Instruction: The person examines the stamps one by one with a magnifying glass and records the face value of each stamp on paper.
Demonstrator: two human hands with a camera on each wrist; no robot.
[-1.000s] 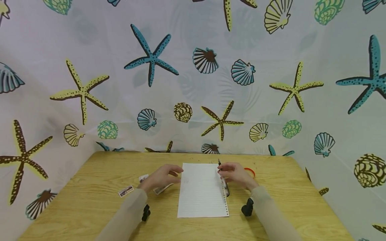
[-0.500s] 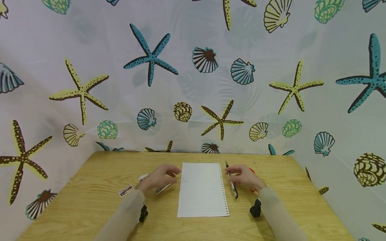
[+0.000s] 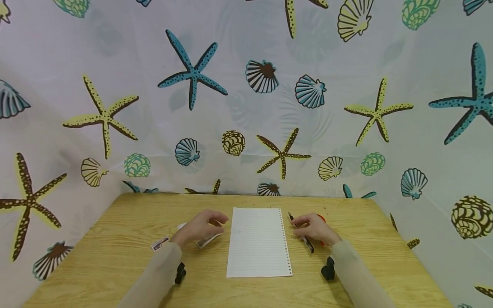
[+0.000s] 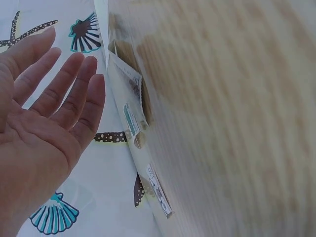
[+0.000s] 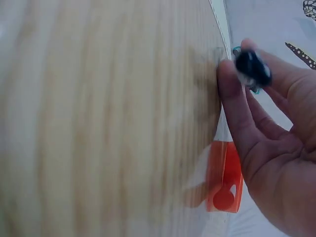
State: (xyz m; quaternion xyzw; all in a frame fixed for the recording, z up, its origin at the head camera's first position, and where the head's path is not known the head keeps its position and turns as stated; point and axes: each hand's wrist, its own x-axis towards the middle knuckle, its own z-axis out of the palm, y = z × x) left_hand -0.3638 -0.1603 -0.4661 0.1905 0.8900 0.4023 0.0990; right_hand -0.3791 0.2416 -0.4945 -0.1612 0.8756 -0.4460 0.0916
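A sheet of lined paper [image 3: 258, 244] with punched holes down its right edge lies on the wooden table. Faint marks show near its upper left. To the right of the sheet, my right hand [image 3: 313, 226] pinches a dark pen [image 3: 307, 243] between thumb and fingers, its pointed end toward the back. The right wrist view shows the pen [image 5: 253, 68] end-on and blurred. My left hand [image 3: 202, 226] hovers left of the sheet with fingers loosely spread, holding nothing; its palm [image 4: 39, 133] faces the left wrist camera. Beneath and beside it lie small printed paper slips [image 3: 208, 241].
Another printed slip [image 3: 160, 244] lies farther left on the table. A red-orange object [image 5: 224, 182] with a round cutout sits behind the right hand, mostly hidden in the head view. A curtain [image 3: 239, 107] printed with shells and starfish encloses the table's back and sides.
My right hand has carried the pen rightward from the sheet's hole-punched edge, and the pen has tilted more. My left hand has drifted slightly left. The sheet has stayed in place.
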